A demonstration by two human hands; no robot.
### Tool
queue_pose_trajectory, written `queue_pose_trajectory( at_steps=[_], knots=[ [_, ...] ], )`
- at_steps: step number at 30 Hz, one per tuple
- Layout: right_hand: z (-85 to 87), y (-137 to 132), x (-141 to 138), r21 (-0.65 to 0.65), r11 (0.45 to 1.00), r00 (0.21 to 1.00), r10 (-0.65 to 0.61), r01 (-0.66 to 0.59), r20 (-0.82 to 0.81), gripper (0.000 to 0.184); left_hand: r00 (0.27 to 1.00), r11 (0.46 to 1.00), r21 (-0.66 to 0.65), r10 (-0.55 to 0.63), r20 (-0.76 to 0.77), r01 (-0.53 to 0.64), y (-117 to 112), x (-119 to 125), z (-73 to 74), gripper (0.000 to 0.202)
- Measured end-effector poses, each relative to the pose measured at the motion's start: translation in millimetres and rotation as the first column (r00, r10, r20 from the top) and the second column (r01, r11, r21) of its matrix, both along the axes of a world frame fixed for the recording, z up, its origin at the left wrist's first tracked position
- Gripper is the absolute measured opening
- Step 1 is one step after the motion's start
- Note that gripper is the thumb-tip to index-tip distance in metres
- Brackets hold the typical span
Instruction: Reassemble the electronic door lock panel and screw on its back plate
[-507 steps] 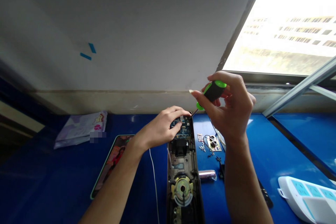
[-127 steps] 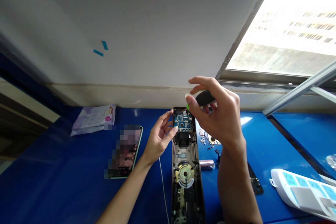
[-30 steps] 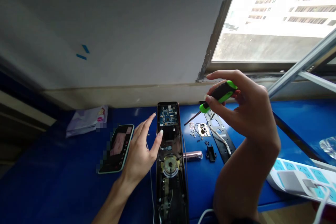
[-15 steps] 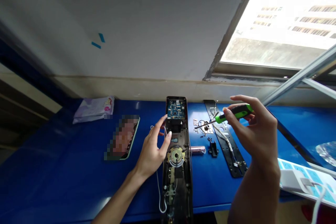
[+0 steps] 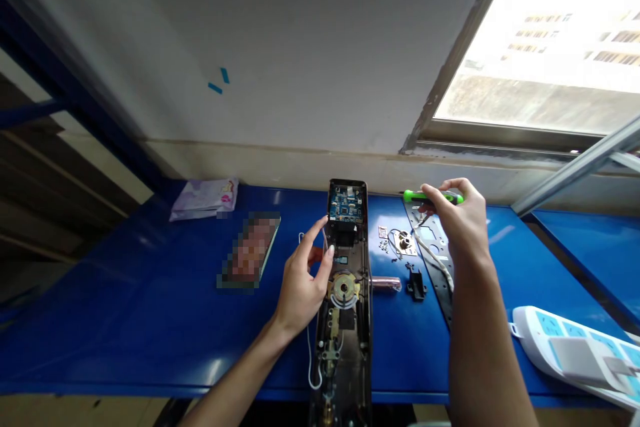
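Over the black plate point(image 5: 439, 297), screwdriver point(image 5: 416, 196) level between right hand point(image 5: 463, 223) fingertips

phone point(image 5: 250, 250) left of lock body point(image 5: 345, 280)

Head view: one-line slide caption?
Left hand at the opened lock body on a blue bench; right hand holds a green screwdriver over loose parts.

The right hand point(image 5: 457, 217) gripped a green-handled screwdriver point(image 5: 433, 197) roughly level above a black metal plate point(image 5: 436, 250) on the blue table point(image 5: 125, 293), while the left hand point(image 5: 305, 280), fingers loosely spread, sat at the left edge of the opened door lock point(image 5: 346, 320), below its blue circuit board point(image 5: 346, 203)
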State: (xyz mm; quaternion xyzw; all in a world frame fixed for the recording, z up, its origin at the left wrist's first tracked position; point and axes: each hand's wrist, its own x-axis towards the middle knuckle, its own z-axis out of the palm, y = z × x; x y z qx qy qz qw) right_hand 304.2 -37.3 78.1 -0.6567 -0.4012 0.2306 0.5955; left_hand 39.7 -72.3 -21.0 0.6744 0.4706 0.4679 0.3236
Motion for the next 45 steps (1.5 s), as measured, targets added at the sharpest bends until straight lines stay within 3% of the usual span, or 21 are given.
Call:
queue_pose_trajectory(
  at_steps=[5, 7, 9, 13, 16, 21, 26, 29, 32, 36, 40, 45],
  knots=[
    [3.2, -10, 15, -0.163, 0.965, 0.976, 0.193, -0.207, -0.099, 0.051, 0.999, 1.000, 0.013, 0.003, 0.042, -0.004, 6, -2, -0.4, 0.056],
    [-6.8, -23, 14, -0.242, 0.905, 0.928, 0.300, -0.350, -0.220, 0.053, 0.999, 1.000, 0.024, 0.007, 0.050, -0.008, 10, -5, 0.8, 0.058],
    [-23.1, -38, 6, -0.208, 0.911, 0.917, 0.298, -0.356, -0.264, 0.054, 0.999, 0.999, 0.035, 0.001, 0.040, -0.003, 17, -8, 2.0, 0.057],
    [-60.1, -57, -23, -0.246, 0.896, 0.927, 0.339, -0.370, -0.159, 0.053, 1.000, 0.998, 0.061, -0.005, 0.004, 0.005, 36, -16, 4.1, 0.056],
    [-78.4, -59, -42, -0.256, 0.896, 0.932, 0.355, -0.362, -0.076, 0.054, 1.000, 0.996, 0.085, -0.010, -0.007, 0.011, 51, -21, 5.2, 0.057],
    [-89.9, -51, -60, -0.221, 0.942, 0.930, 0.299, -0.252, 0.215, 0.052, 0.998, 0.997, 0.060, -0.047, 0.048, 0.044, 75, -20, 4.0, 0.056],
    [-97.0, -47, -81, -0.264, 0.934, 0.833, 0.340, -0.242, 0.438, 0.039, 1.000, 0.996, 0.093, -0.011, -0.026, 0.013, 92, -18, 3.2, 0.053],
    [-101.1, -46, -92, -0.296, 0.931, 0.779, 0.347, -0.216, 0.522, 0.034, 0.999, 0.996, 0.081, -0.033, 0.003, 0.032, 91, -20, 4.8, 0.051],
    [-103.7, -45, -96, -0.323, 0.928, 0.737, 0.348, -0.184, 0.579, 0.031, 1.000, 0.996, 0.093, -0.015, -0.014, 0.016, 83, -25, 5.3, 0.049],
    [-101.7, -43, -93, -0.367, 0.912, 0.688, 0.386, -0.184, 0.614, 0.032, 0.972, 0.990, 0.133, 0.068, -0.227, -0.039, 65, -32, 1.8, 0.053],
    [-85.8, -39, -82, -0.400, 0.887, 0.658, 0.445, -0.231, 0.607, 0.036, 0.943, 0.999, -0.026, -0.038, -0.330, 0.031, 54, -32, -0.2, 0.059],
    [-53.7, -18, -62, -0.327, 0.925, 0.715, 0.360, -0.192, 0.599, 0.042, 0.959, 0.985, -0.117, -0.149, -0.243, 0.124, 53, -31, 2.0, 0.065]
  ],
)
